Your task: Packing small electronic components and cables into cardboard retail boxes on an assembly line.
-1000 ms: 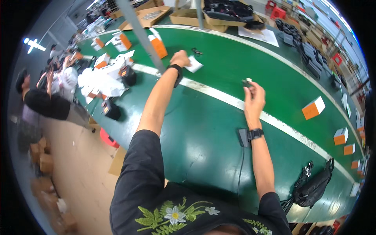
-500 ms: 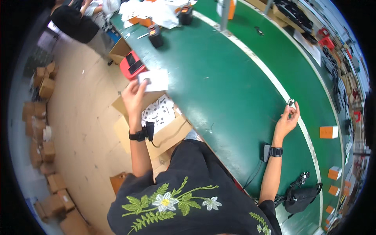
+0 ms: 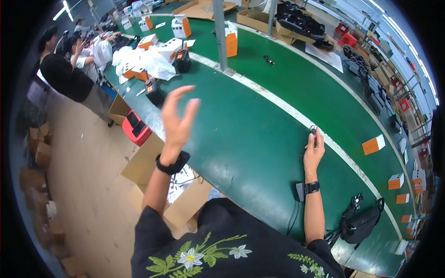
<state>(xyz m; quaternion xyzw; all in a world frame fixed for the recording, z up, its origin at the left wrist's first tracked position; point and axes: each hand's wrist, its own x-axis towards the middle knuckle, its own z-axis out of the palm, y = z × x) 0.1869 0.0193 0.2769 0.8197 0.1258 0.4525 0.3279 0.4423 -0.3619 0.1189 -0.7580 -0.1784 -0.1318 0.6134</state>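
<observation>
My left hand is raised above the near edge of the green table, its thumb and fingers apart with nothing between them. Just below its wrist stands an open cardboard box, holding white sheets or packets with small dark shapes. Out over the table, close to the white line, my right hand pinches a small dark coiled cable between thumb and fingertips. The cable's far end is too small to make out.
A black pouch and bundled cable lie at the right. Orange-and-white boxes line the far strip. A metal post rises from the table. Black devices, white bags and a red bin are left; people stand beyond.
The white card has left my left hand, which has opened and moved over the table edge. My right hand keeps its pinch. The view has tilted up, showing more of the far room.
</observation>
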